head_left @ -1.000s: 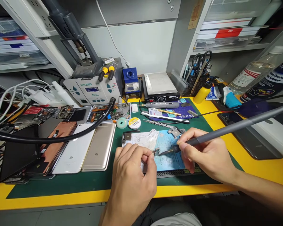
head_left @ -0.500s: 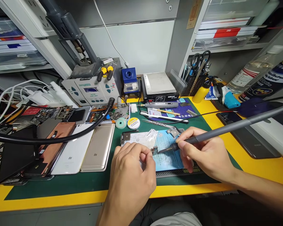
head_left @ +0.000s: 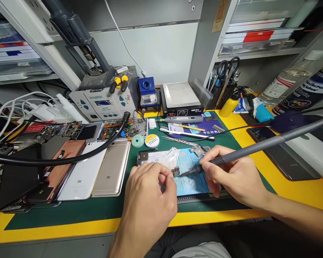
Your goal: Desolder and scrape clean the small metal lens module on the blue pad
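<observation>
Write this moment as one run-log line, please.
left hand: pinches small part | right hand: holds soldering iron, tip at part | surface: blue mat

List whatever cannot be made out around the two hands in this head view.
- Long grey soldering iron in the right hand, head view: rear end cut off by the right edge.
- Small silvery part at the iron's tip: too small to identify.
- Left hand grip: its own curled fingers hide whether it pinches that part.
- Tip-to-part contact: too small to tell.
</observation>
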`<state>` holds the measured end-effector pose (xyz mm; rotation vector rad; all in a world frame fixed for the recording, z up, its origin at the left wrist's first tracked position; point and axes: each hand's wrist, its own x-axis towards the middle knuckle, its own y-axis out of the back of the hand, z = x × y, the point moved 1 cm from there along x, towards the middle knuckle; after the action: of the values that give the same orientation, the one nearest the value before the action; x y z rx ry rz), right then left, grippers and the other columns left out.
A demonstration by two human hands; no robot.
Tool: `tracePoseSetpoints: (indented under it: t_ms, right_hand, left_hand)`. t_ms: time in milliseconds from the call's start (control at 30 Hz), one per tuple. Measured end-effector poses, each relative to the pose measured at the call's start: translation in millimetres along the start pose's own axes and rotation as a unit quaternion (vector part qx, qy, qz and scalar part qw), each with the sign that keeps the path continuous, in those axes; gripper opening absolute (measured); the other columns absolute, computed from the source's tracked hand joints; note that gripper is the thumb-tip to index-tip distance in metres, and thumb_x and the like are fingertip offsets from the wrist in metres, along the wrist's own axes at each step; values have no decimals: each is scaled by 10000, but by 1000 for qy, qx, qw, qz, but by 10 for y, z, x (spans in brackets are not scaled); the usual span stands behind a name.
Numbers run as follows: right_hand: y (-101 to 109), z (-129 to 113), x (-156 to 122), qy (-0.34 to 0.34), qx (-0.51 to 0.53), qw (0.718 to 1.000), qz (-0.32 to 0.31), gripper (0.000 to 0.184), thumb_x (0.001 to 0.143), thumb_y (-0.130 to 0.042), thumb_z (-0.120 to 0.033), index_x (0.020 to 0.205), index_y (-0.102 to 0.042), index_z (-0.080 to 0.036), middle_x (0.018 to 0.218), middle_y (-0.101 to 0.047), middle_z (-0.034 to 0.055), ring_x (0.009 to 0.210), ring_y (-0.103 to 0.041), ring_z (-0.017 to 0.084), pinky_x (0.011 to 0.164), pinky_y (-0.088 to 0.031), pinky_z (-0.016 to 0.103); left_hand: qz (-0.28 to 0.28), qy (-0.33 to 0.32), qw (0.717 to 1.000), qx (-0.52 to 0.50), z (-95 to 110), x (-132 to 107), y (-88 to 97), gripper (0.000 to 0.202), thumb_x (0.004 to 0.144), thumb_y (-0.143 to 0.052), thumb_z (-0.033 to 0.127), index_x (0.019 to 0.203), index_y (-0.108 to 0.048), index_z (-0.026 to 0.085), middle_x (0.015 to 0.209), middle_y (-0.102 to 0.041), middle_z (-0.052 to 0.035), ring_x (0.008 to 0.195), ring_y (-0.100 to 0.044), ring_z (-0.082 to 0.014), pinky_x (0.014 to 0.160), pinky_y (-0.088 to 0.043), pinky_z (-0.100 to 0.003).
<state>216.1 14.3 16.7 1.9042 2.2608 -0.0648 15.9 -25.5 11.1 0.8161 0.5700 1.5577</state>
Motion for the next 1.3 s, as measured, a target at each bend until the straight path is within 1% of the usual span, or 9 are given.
tracePoseSetpoints:
  t_ms: [133, 333, 533, 700, 900, 1100, 1200, 1300]
  right_hand:
    - [3, 2, -1, 2, 1, 1000, 0, 195, 796, -819, -341, 773, -658, -233, 443, -623, -42, 341, -567, 125, 347, -474, 202]
    - [9, 18, 2, 8, -2, 1000, -3, 168, 810, -807, -306, 772, -664, -228, 447, -635, -37, 327, -572, 119, 336, -474, 185]
    - [55, 83, 60, 28, 5, 999, -22, 166, 817, -807, -312, 775, -669, -229, 443, -658, -22, 316, -592, 139, 325, -497, 198]
    - [38, 103, 69, 27, 10, 999, -19, 170, 819, -798, -325, 779, -661, -232, 418, -628, -35, 286, -567, 140, 288, -465, 192]
    - [25, 52, 19, 22, 8, 1000, -10, 148, 855, -772, -295, 782, -665, -225, 450, -639, -38, 332, -581, 119, 344, -490, 181]
    - [24, 102, 59, 28, 11, 999, -22, 165, 811, -801, -293, 783, -654, -223, 409, -626, -35, 285, -562, 134, 294, -452, 180]
    - [25, 100, 62, 29, 12, 999, -21, 154, 823, -795, -280, 785, -659, -219, 422, -634, -35, 297, -576, 135, 309, -472, 182]
    - [39, 86, 58, 33, 16, 999, -18, 170, 837, -797, -304, 788, -660, -216, 427, -634, -35, 306, -579, 137, 317, -481, 191]
  left_hand:
    - [-1, 4, 1000, -2, 2, -12, 7, 220, 904, -479, 218, 713, -586, 219, 708, -611, 0, 712, -561, -201, 722, -368, -370]
    - [-5, 9, 1000, -2, 0, -11, 9, 219, 902, -478, 220, 713, -589, 222, 709, -615, 1, 719, -572, -204, 734, -372, -373]
    - [-7, 9, 1000, -4, 2, 1, 4, 230, 906, -473, 239, 708, -591, 224, 707, -621, 2, 721, -580, -209, 737, -375, -374]
    - [-7, 11, 1000, -4, -6, 16, -4, 226, 906, -476, 244, 714, -594, 223, 709, -622, 0, 724, -579, -211, 740, -376, -378]
    - [-10, 11, 1000, -4, -4, 11, 6, 227, 903, -473, 245, 712, -596, 226, 706, -627, -1, 717, -582, -212, 731, -379, -375]
    - [-12, 13, 1000, -4, -9, 20, 8, 230, 903, -473, 248, 714, -601, 225, 705, -633, 2, 716, -587, -211, 734, -383, -377]
    - [-14, 12, 1000, -5, -4, 21, 15, 234, 898, -470, 251, 704, -597, 226, 701, -633, -1, 718, -586, -215, 736, -383, -382]
    - [-14, 14, 1000, -4, 5, 14, 26, 230, 895, -470, 254, 711, -604, 227, 714, -645, -6, 731, -589, -219, 743, -387, -386]
